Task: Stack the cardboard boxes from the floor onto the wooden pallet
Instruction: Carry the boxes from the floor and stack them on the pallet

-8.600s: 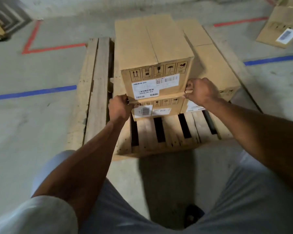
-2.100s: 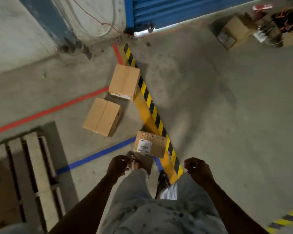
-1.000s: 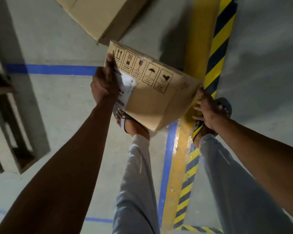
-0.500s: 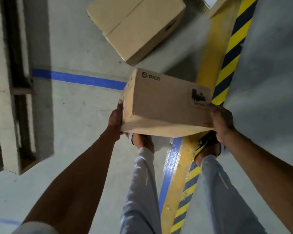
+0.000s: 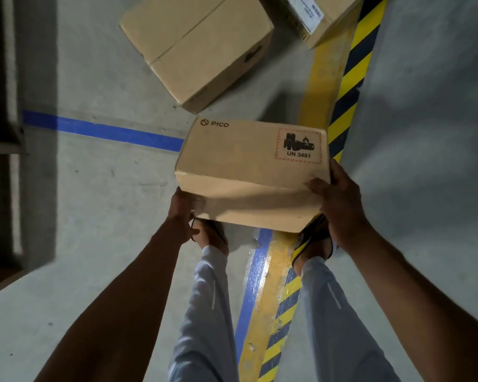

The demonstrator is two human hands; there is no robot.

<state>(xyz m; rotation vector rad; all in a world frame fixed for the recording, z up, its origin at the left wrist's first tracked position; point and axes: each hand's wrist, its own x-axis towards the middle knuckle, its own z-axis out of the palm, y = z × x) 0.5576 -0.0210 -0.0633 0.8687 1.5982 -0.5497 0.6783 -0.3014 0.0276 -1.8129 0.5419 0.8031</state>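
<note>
Compared with half a second ago, the small rectangular brown cardboard box [image 5: 253, 175] with the battery hazard label is raised slightly higher off the grey concrete floor [image 5: 94, 202] and is turned so that its printed face is fully shown. It is held in the air above the person's feet, clear of the floor. The left hand [image 5: 181, 213] is placed under the lower left corner, with its fingers hidden beneath the box; the right hand [image 5: 334, 199] is wrapped round the right end, thumb on the near face. The box is judged light and stiff, since it is carried level without sagging, but the lithium battery marking calls for gentle setting down. Support under the base at both ends is recommended. Two larger brown cardboard boxes [image 5: 196, 48] [image 5: 318, 17] remain on the floor beyond, one on the yellow-and-black striped line [image 5: 345, 86]. The grey wooden pallet [image 5: 0, 133] is partly seen at the left edge.
</note>
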